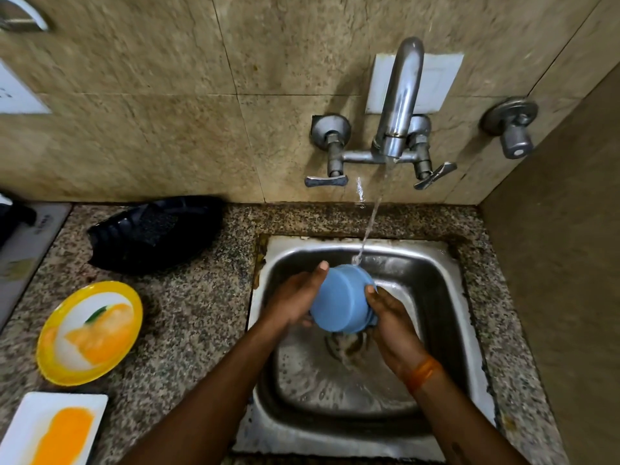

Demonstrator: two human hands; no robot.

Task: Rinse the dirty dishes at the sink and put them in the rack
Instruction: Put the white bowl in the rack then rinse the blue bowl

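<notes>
A blue bowl (342, 300) is held over the steel sink (436, 263), tilted with its base toward me. My left hand (295, 300) grips its left side, thumb up along the wall. My right hand (391, 320) holds the right rim. Water runs from the tap (399, 105) onto the bowl's far edge. On the counter to the left lie a round yellow plate (90, 333) with orange smears and a white rectangular plate (50, 431) with an orange smear. A black rack (154, 233) sits behind them by the wall.
The speckled granite counter (201, 330) surrounds the sink. A tiled wall rises behind, with two lever handles (325, 181) and a separate valve (513, 129) at the right. A side wall closes off the right. A board lies at the far left edge.
</notes>
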